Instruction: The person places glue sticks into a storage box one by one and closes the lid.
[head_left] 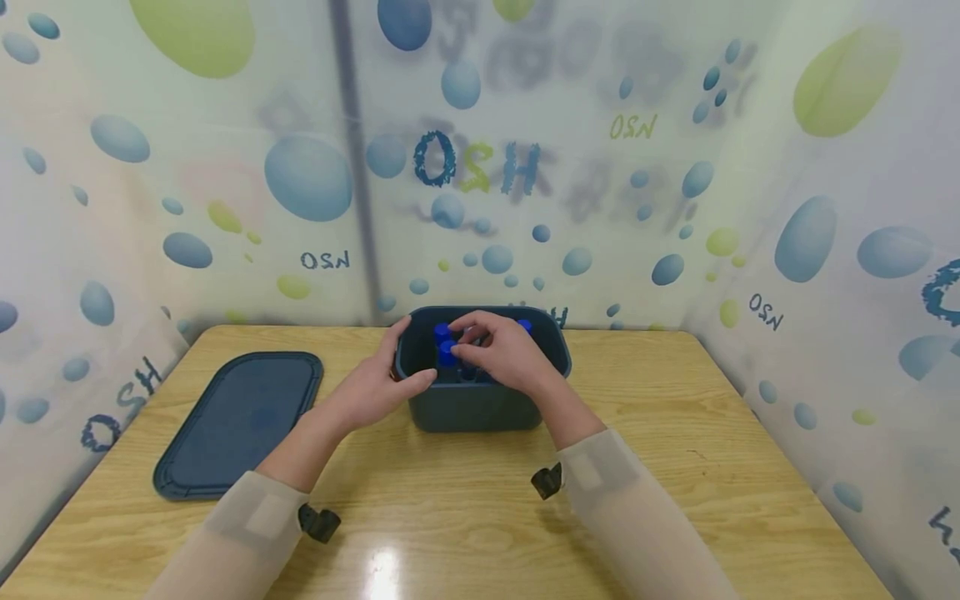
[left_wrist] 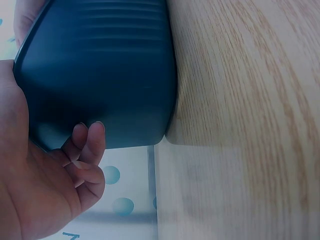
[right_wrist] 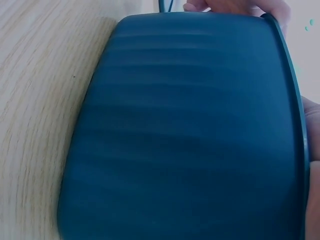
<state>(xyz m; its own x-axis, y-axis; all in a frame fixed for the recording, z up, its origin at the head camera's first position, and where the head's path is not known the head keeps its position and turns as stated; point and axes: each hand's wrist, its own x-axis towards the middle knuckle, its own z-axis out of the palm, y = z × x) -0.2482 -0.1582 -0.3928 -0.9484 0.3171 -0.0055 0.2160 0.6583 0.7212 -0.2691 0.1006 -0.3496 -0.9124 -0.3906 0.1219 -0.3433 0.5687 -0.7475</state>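
A dark blue-green plastic box (head_left: 476, 408) stands at the table's far edge. My left hand (head_left: 375, 383) holds its left end, thumb over the near rim and fingers outside; in the left wrist view the hand's (left_wrist: 55, 175) fingers curl by the end wall. Over the opening, my right hand (head_left: 506, 350) has thumb and index finger at a blue-capped bottle (head_left: 447, 355), seemingly pinching its cap. Another blue cap (head_left: 442, 332) lies just behind it, and one more blue cap (head_left: 525, 325) shows at the right. The bottles' lower parts are hidden by the box.
A dark blue lid (head_left: 240, 425) lies flat on the left of the wooden table (head_left: 450, 517). Patterned fabric walls (head_left: 480, 108) rise behind and at both sides, with the back one close behind the box.
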